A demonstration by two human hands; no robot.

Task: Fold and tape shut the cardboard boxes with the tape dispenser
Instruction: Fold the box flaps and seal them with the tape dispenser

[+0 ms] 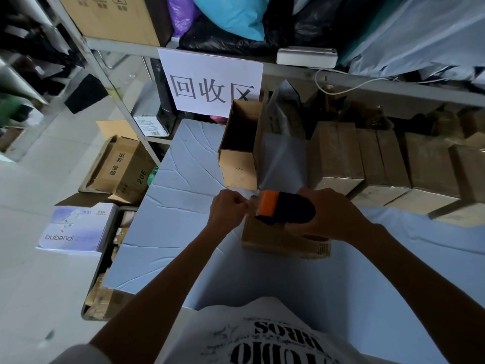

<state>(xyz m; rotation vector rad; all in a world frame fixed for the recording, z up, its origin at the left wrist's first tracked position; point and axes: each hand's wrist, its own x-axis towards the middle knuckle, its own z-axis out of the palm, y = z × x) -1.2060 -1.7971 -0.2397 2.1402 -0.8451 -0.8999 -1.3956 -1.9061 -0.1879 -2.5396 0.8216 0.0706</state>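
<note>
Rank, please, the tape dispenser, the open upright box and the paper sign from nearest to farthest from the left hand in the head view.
1. Tape dispenser, just right of the left hand.
2. Open upright box, behind on the table.
3. Paper sign, hanging farther back, above.

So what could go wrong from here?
The clear tape end pinched by the left hand could curl and stick to itself. That hand sits close to the front of the orange-and-black tape dispenser in the right hand, where a cutter likely is. Neither hand holds the small brown cardboard box; it might slide.
</note>
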